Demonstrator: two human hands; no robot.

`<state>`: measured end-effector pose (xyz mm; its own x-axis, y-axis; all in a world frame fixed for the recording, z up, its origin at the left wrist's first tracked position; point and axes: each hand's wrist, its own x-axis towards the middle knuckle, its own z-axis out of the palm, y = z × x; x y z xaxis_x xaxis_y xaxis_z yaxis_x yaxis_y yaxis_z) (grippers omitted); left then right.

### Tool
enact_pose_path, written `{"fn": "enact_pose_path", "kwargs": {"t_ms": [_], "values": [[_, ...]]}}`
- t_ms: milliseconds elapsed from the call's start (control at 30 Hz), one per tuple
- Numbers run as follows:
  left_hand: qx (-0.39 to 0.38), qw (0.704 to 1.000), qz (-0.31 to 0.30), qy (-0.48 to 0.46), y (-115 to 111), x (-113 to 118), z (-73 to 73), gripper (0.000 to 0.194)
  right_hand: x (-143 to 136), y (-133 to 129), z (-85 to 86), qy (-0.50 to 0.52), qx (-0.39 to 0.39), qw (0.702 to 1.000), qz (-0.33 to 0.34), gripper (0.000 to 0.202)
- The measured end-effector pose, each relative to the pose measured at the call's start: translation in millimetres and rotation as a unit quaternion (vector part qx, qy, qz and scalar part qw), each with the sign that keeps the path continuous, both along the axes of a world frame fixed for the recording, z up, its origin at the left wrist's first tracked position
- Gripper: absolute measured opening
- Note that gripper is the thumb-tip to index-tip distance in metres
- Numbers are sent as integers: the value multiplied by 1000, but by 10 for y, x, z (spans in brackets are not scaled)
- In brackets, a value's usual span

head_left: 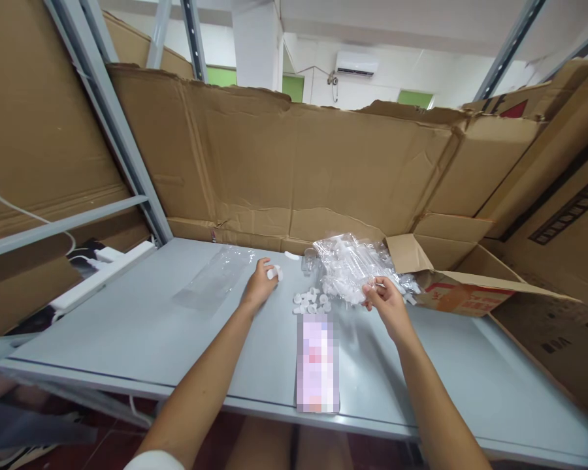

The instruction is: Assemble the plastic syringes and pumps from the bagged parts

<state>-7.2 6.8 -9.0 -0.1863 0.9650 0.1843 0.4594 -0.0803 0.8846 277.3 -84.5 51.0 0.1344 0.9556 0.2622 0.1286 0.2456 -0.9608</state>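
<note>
My left hand (259, 285) is over the middle of the grey table, its fingers closed around a small white plastic piece (274, 272). My right hand (386, 300) pinches the near edge of a clear plastic bag (347, 261) with whitish pieces inside. Between my hands lies a loose heap of small white plastic caps (311, 301). A clear plastic cup (309, 260) stands behind the heap, beside the bag. Nearer to me, a phone (317, 362) with a blurred-out screen lies at the table's front edge.
A flat clear plastic bag (215, 277) lies left of my left hand. An open cardboard box (465, 287) stands at the right. Cardboard sheets (294, 163) wall the back. A white power strip (102, 274) runs along the left edge of the table (176, 352).
</note>
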Motion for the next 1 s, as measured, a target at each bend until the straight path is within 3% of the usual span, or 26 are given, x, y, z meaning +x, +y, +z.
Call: {"fn": "enact_pose_path", "kwargs": {"t_ms": [100,200,433,633,767,1000], "values": [[6,988,27,154,-36,-18,30,43,16,2,-63,16,11,1000,-3,28],[-9,974,40,224,-45,-34,54,32,38,15,-127,23,11,1000,1,27],[23,989,16,147,25,-72,-14,45,52,-26,-155,16,4,1000,-6,25],[31,994,-13,106,19,-38,-38,33,43,-51,-159,18,2,1000,-14,27],[19,988,-36,146,-14,-15,-26,27,35,-57,-167,11,5,1000,-19,27],[-7,960,-12,279,-46,-10,31,29,25,-58,-183,3,0,1000,-20,30]]}}
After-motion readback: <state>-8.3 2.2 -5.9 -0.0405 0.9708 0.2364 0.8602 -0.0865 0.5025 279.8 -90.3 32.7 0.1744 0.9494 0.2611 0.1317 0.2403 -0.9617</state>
